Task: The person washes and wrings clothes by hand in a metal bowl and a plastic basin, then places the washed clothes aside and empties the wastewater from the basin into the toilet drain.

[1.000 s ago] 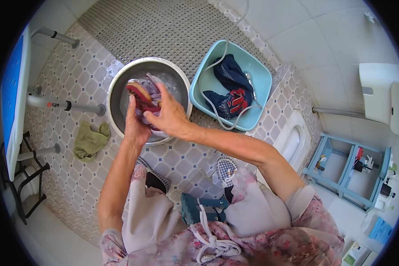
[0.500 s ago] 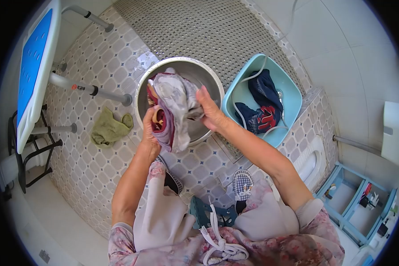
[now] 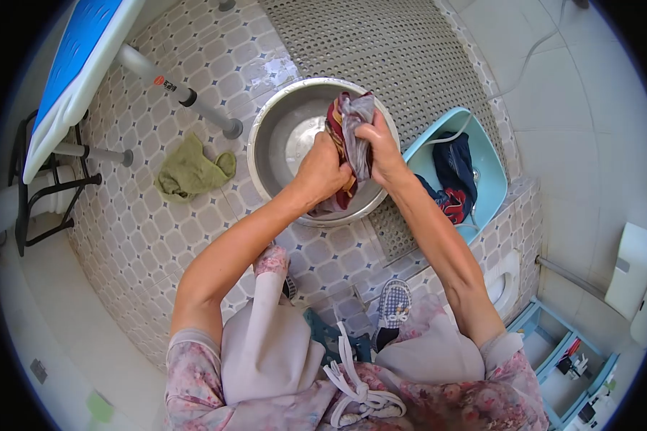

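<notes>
A bunched grey and maroon garment with yellowish markings is held over the right side of a round metal basin. My left hand is closed around its left side, knuckles up. On the other side, my right hand grips the cloth, thumb laid across it. Part of the fabric hangs below my left hand, near the basin's front rim. The bare inner bottom of the basin shows to the left of the garment.
A light-blue tub with dark navy clothing and a pale hose stands to the right. An olive cloth lies on the tiles. A blue-topped shower seat is at left, a perforated mat behind.
The garment, loosely spread between my hands before, is now squeezed into a narrow bundle. Both hands have moved right and closer together. The view has shifted, so the basin appears farther right.
</notes>
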Available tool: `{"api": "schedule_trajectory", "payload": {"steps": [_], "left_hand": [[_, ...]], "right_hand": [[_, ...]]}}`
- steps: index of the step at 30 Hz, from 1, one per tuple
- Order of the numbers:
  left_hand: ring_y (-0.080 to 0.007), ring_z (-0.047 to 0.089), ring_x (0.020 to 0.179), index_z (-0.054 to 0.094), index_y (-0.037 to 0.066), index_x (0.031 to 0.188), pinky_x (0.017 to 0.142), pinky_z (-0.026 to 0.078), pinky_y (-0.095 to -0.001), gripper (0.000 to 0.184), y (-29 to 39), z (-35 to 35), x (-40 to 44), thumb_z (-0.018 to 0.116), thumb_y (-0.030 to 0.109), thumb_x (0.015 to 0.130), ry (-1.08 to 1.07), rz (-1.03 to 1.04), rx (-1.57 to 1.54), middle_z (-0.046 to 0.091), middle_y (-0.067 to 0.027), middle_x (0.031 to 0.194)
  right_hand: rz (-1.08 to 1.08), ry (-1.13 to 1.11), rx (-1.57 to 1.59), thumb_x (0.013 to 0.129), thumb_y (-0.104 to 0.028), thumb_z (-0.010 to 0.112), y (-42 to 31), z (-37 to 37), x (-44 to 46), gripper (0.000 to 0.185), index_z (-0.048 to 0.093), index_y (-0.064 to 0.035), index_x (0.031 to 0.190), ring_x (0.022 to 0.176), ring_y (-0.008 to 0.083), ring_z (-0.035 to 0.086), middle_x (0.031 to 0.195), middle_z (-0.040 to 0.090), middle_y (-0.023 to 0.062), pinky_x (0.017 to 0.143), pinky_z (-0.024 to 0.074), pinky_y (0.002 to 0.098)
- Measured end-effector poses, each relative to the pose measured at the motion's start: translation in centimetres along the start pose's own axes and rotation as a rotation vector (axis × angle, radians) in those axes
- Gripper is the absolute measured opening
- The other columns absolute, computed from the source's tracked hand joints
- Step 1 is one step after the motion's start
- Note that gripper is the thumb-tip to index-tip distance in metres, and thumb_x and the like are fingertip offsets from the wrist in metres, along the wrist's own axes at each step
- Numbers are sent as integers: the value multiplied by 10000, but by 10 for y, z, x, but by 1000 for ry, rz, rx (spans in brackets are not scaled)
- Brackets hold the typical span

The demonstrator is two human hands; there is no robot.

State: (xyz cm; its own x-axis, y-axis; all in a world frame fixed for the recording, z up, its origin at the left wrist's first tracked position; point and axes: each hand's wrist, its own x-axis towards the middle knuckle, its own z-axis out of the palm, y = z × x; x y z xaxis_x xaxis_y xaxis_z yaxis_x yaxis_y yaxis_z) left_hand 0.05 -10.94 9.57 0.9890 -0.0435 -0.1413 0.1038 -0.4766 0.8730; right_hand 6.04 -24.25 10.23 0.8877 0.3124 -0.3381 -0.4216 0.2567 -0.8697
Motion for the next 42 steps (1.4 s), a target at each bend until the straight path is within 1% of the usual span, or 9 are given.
{"api": "schedule_trajectory", "payload": {"steps": [8,12,17,20,25,28,29,33,42], "left_hand": [[-399,494,1127,386,-94,1328,930,496,-496,710,33,7,-7,697,88,716,-11,120,464,465,-256,1256],[-382,363,1371,218,-17,1511,1119,347,-436,947,22,-4,-10,759,226,772,112,338,-3,355,-267,1464],[-335,388,1379,244,87,1546,1142,291,-476,962,8,-18,-8,556,689,863,143,-361,-852,344,-180,1520],[-328,436,1347,324,114,1513,1114,358,-521,923,9,-27,-12,518,735,858,-258,-639,-1574,388,-162,1501],[-261,648,1087,574,50,1278,984,515,-438,600,5,-12,-3,596,518,903,-102,-517,-1718,645,-151,1218],[-258,659,1039,586,44,1240,976,521,-435,454,3,-16,-8,610,342,897,52,-480,-1655,660,-163,1153],[-235,662,992,580,24,1222,951,532,-407,409,7,-20,-11,652,182,851,104,-497,-1671,656,-139,1096],[-202,639,1000,550,10,1254,942,512,-358,484,28,-21,-17,699,88,801,367,-325,-1394,634,-101,1095],[-282,622,1106,635,82,1112,991,461,-409,387,58,-36,-22,687,29,732,527,444,-407,638,-130,1175]], "right_hand": [[60,47,-212,763,-200,822,-18,-6,3,463,584,-27,1120,872,137,601,989,622,46,766,513,305],[-119,133,-207,792,-141,786,-27,-11,2,250,645,-32,967,758,118,617,882,660,26,699,523,281],[-381,89,-465,768,-156,816,-60,4,-39,340,634,-26,1023,829,129,639,913,681,42,773,528,298],[-797,-82,-638,683,-166,872,-62,12,-46,528,590,-33,1110,960,218,639,1026,658,97,883,511,374],[-1041,-267,-695,658,-236,880,-52,17,-65,717,519,-44,1248,1114,284,586,1166,593,124,1020,442,411],[-361,-66,-114,773,-258,799,-50,19,-81,709,461,-18,1348,1160,273,562,1213,577,92,1053,414,406],[-195,-76,-79,890,-460,666,-50,12,-80,645,445,-52,1338,1300,316,478,1425,473,175,1152,319,466],[113,-105,325,925,-661,482,-63,-2,-71,746,469,-54,1358,1354,326,439,1483,428,193,1142,336,516],[299,-40,409,949,-319,584,-58,-4,-43,354,587,-75,1205,1083,233,639,1176,660,101,998,494,432]]}}
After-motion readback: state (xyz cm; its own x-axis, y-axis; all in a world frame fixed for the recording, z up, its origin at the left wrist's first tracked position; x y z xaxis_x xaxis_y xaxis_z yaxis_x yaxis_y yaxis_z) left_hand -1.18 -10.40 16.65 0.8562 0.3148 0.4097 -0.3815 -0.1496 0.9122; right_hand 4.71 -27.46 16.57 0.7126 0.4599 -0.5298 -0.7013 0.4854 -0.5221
